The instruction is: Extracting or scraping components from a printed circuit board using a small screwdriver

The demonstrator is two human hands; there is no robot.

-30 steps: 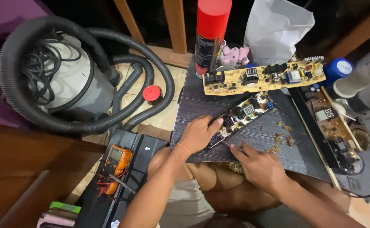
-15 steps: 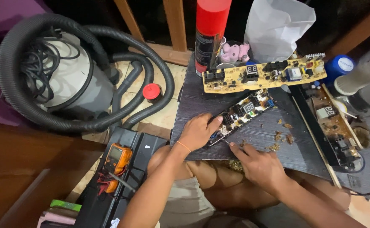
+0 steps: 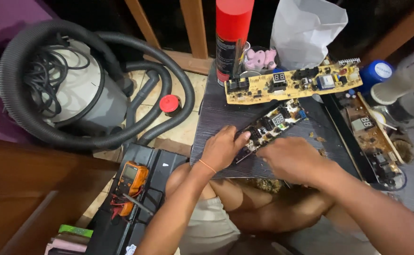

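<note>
Three circuit boards were counted on the counter (image 3: 216, 146): the small circuit board (image 3: 275, 125) was pressed flat by the left hand (image 3: 223, 148); the right hand (image 3: 294, 159), fingers loosely curled and holding nothing that could be seen, had been moved onto the board's near end.

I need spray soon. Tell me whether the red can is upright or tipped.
Upright. The red can stands on end at the back of the dark board, its sides vertical.

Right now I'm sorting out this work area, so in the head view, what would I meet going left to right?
Vacuum cleaner with coiled hose → orange multimeter → red cap → left hand → right hand → blue-capped bottle.
</note>
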